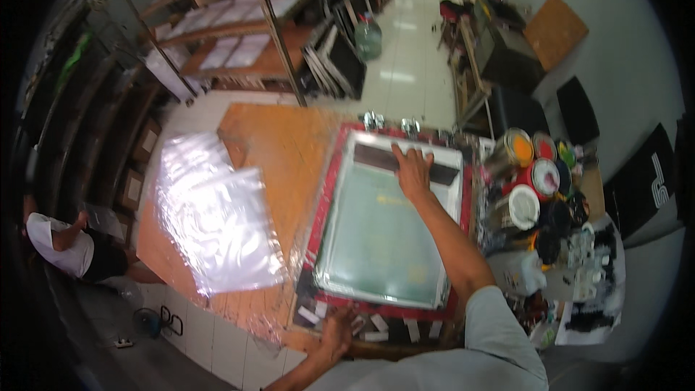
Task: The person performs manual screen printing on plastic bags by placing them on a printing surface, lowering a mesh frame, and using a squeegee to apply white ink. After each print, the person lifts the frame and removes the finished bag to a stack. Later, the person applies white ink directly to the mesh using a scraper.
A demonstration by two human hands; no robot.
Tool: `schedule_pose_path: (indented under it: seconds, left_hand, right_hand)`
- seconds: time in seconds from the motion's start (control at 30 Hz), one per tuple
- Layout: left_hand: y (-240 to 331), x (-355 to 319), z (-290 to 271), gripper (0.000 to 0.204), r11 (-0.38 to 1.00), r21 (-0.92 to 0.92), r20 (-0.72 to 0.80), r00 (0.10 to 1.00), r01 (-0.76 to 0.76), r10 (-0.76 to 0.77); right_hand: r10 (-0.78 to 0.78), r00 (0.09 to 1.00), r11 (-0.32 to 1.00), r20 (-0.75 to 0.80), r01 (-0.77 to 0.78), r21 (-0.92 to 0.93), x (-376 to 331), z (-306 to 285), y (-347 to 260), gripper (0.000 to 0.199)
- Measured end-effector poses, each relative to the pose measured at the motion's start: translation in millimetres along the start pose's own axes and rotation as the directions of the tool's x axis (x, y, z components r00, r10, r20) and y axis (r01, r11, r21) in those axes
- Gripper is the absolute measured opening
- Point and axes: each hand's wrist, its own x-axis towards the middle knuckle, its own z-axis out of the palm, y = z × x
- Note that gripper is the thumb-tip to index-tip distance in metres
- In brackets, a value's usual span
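Observation:
A screen-printing frame [316, 235] with a red border and a pale green mesh lies on the wooden table before me. At its far end a long dark squeegee [374, 156] lies across the mesh. My right hand [415, 172] grips the squeegee from above, fingers bent over its top edge. My left hand [337, 331] is at the frame's near edge, its fingers curled against it; their tips are partly hidden. Left of the frame, shiny clear plastic bags [224, 228] lie in overlapping stacks.
Hinge clamps [410, 126] hold the frame's far side. Open paint cans [523, 206] and bottles crowd a stand at the right. The wooden table [271, 137] extends left. Shelves [239, 29] stand behind; another person [69, 246] sits at far left, holding a clear bag.

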Motion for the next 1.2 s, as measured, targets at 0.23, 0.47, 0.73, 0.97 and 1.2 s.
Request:
schedule_pose_path:
  seconds: [0.23,0.47,0.73,0.97,1.2]
  left_hand:
    - [5,5,-16,0.020,1.000,-0.003,0.072,0.997,-0.016,0.016]
    - [51,-47,29,0.026,0.995,0.045,0.282,0.956,-0.093,0.076]
    - [128,-87,111,0.030,0.818,-0.275,0.703,0.474,-0.506,0.530]
    - [184,133,207,0.038,-0.062,0.440,0.674,0.283,-0.896,0.683]
    - [154,236,171,0.019,-0.677,0.472,0.822,0.004,-0.565,0.570]
  right_hand:
    - [-0.133,0.903,0.965,0.408,0.024,0.262,-108,-96,-59,0.074]
    - [-0.074,0.994,0.997,0.085,0.074,0.001,-228,-207,-141,0.060]
    - [-0.122,0.948,0.993,-0.295,0.117,-0.033,-122,-300,-139,0.050]
    - [0.012,0.950,0.999,-0.312,-0.001,0.034,-17,-364,-101,0.042]
    - [0.356,0.914,0.835,0.196,-0.405,0.372,26,-415,-151,0.056]
